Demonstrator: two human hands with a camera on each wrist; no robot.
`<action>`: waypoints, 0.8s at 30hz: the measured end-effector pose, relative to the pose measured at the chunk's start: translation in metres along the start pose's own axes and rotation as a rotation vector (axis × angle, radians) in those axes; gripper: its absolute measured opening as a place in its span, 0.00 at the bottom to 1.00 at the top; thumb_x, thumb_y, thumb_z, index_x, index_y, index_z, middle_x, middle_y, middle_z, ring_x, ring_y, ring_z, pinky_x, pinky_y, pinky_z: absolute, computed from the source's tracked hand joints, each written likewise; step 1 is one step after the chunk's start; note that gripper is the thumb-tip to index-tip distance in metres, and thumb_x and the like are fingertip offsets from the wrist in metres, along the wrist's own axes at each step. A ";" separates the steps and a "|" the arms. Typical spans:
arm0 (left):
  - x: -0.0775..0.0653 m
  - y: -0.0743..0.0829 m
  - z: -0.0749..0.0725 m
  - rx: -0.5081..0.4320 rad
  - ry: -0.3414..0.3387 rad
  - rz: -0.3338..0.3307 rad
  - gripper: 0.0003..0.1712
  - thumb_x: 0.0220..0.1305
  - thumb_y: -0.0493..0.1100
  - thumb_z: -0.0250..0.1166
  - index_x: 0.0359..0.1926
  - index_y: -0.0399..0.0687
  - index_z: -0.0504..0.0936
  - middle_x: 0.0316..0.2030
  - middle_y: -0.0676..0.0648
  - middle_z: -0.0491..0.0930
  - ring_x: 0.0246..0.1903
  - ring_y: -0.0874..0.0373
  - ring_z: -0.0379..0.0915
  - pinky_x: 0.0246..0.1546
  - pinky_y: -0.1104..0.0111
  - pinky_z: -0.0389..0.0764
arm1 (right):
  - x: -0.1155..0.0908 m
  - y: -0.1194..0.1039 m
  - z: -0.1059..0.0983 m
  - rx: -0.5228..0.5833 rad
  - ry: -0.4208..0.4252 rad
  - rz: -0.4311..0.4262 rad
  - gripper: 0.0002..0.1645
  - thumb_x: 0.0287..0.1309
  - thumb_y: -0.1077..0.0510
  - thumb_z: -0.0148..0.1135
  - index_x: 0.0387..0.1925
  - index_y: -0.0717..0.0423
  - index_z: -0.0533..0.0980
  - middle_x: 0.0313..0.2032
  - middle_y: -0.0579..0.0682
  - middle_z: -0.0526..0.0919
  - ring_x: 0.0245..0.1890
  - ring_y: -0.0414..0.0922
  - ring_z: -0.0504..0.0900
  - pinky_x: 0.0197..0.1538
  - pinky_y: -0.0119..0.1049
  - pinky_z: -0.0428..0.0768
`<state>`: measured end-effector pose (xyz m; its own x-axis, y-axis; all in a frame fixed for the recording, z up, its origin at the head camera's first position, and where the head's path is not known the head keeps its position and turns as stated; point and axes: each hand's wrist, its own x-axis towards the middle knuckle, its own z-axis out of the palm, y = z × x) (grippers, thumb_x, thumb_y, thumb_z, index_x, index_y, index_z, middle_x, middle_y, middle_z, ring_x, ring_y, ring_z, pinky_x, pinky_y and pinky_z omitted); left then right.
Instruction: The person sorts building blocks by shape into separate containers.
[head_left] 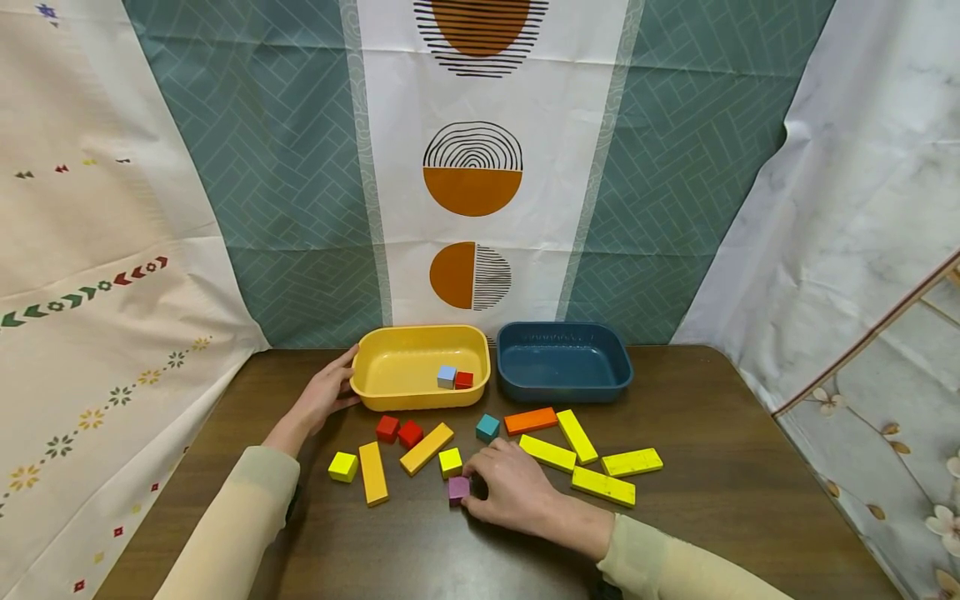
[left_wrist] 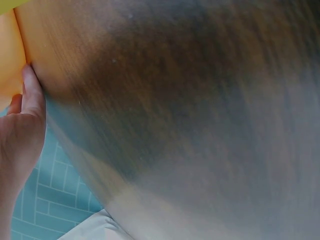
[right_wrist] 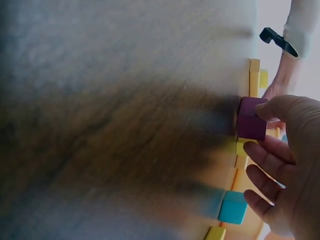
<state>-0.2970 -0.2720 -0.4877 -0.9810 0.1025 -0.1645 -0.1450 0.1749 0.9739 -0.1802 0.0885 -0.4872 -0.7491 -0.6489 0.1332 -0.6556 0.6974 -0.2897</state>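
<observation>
My right hand (head_left: 517, 487) pinches a purple cube (head_left: 458, 491) between thumb and fingers, low at the table's middle. In the right wrist view the thumb lies on one face of that purple cube (right_wrist: 251, 120), and the other fingers are spread loosely. Against the left end of the yellow bin (head_left: 420, 403) my left hand (head_left: 324, 396) rests with its fingers extended. The left wrist view shows these fingers (left_wrist: 33, 92) touching the bin's outer wall. Inside the yellow bin sit a light blue cube (head_left: 446, 377) and a red cube (head_left: 464, 381).
A dark blue bin (head_left: 564, 393) stands right of the yellow one. Around the right hand lie a yellow cube (head_left: 450, 462), a teal cube (head_left: 487, 427), an orange block (head_left: 530, 421) and several yellow blocks (head_left: 603, 486). Two red cubes (head_left: 410, 434) and amber blocks (head_left: 373, 473) lie leftward.
</observation>
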 end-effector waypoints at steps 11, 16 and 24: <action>0.000 0.001 0.000 -0.004 -0.004 0.000 0.34 0.81 0.44 0.41 0.83 0.64 0.47 0.81 0.45 0.45 0.68 0.40 0.64 0.64 0.47 0.72 | -0.007 0.002 -0.007 0.130 0.035 0.000 0.18 0.52 0.47 0.77 0.43 0.47 0.84 0.37 0.34 0.83 0.43 0.37 0.73 0.46 0.30 0.78; 0.000 0.001 0.001 0.000 -0.005 0.001 0.34 0.81 0.44 0.41 0.83 0.64 0.46 0.81 0.44 0.44 0.67 0.40 0.64 0.64 0.47 0.71 | -0.009 0.004 -0.010 0.183 0.024 0.024 0.17 0.53 0.47 0.77 0.43 0.46 0.83 0.37 0.34 0.82 0.43 0.36 0.72 0.45 0.30 0.78; 0.000 0.001 0.001 -0.004 -0.002 0.001 0.34 0.81 0.43 0.42 0.83 0.64 0.46 0.81 0.44 0.44 0.68 0.40 0.63 0.65 0.46 0.70 | -0.010 0.010 -0.023 0.194 0.055 0.045 0.18 0.55 0.47 0.75 0.46 0.45 0.83 0.40 0.36 0.84 0.46 0.38 0.73 0.47 0.32 0.79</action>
<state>-0.2970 -0.2708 -0.4870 -0.9809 0.1049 -0.1636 -0.1442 0.1709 0.9747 -0.1817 0.1091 -0.4697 -0.7848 -0.5972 0.1655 -0.5946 0.6504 -0.4727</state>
